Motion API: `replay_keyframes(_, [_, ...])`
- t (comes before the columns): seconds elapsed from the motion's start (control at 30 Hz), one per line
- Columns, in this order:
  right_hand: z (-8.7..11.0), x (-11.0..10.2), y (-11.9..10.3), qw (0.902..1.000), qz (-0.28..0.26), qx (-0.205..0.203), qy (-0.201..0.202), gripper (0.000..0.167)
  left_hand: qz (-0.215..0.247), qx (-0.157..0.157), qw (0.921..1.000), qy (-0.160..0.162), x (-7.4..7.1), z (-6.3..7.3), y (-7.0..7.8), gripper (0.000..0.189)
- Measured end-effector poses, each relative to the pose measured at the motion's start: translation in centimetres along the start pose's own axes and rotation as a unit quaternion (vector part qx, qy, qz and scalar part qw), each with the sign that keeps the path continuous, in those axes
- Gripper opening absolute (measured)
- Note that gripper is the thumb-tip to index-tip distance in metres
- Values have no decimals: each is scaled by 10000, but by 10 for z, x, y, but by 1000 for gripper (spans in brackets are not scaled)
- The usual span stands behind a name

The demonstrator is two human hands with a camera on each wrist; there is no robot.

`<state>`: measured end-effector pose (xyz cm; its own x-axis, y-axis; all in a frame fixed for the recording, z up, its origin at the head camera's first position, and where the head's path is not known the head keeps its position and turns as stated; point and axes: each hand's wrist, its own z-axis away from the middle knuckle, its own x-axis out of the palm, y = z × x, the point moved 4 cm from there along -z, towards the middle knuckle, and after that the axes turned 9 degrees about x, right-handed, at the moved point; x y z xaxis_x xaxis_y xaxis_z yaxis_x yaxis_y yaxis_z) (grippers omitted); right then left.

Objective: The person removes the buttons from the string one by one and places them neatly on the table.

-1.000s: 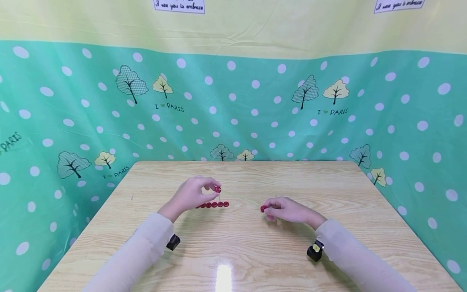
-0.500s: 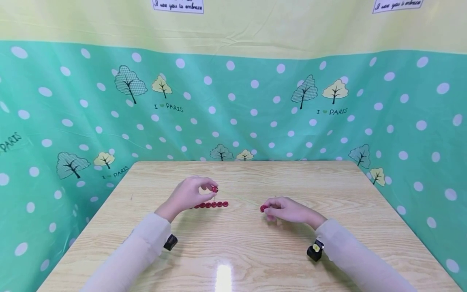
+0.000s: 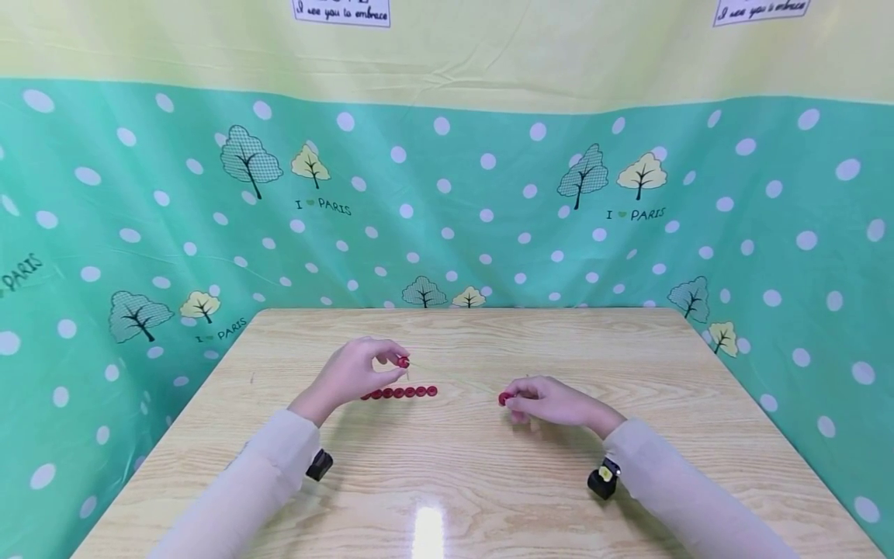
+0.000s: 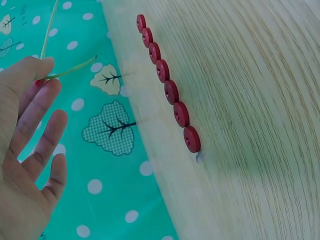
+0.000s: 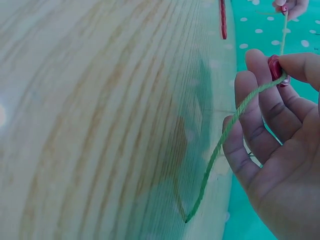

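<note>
Left hand [image 3: 352, 373] slid a bit toward the worktop's left edge [image 3: 173, 439], fingertips pinching one red button [image 3: 403, 362], right hand [image 3: 552, 401] pinching another button [image 5: 274, 67], green cord [image 5: 216, 150] between.

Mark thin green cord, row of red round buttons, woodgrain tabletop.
Thin green cord [image 5: 216, 150]: right wrist view, midsection.
Row of red round buttons [image 4: 162, 70]: left wrist view, middle button.
Woodgrain tabletop [image 3: 517, 481]: head view, bare surface.

- The left white label [image 3: 341, 12] on the yellow cloth [image 3: 531, 58] reads "I see you to embrace", below a cut-off line of lettering.
- The right white label [image 3: 761, 9] bears the same sentence.
- The green cloth [image 3: 464, 140] carries "I PARIS", a heart between the words, in three places, and "PARIS" at its far left edge.
</note>
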<state>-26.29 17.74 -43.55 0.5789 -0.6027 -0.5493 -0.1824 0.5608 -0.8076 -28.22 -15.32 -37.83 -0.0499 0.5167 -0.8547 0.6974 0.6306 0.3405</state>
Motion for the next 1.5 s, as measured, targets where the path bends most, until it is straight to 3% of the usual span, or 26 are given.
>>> replay_keyframes(0.83, [2,-1,0,9999,17,96,58,27,-325,-104,9994,-76,-7,9,-13,21])
replay_keyframes(1.5, [3,-2,1,9999,-5,154,62,28,-287,-297,9991,-53,-12,17,-22,23])
